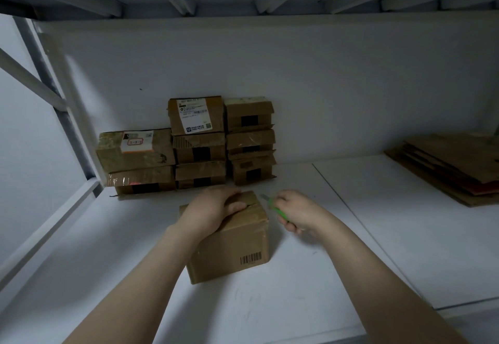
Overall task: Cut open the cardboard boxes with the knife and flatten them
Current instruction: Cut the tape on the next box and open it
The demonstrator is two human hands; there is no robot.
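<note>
A brown cardboard box (237, 246) with a barcode on its front stands on the white shelf in front of me. My left hand (213, 208) lies flat on its top, fingers at the taped seam, pressing down. My right hand (294, 210) is just right of the box, shut on a green-handled knife (275, 208) whose short blade points up-left towards the box's top right corner without touching it. Behind, a stack of several taped boxes (198, 141) stands against the back wall.
A pile of flattened cardboard (453, 165) lies at the far right of the shelf. The white shelf board (378, 235) has a seam running diagonally on the right. A metal frame post (54, 106) rises at the left, and an upper shelf hangs overhead.
</note>
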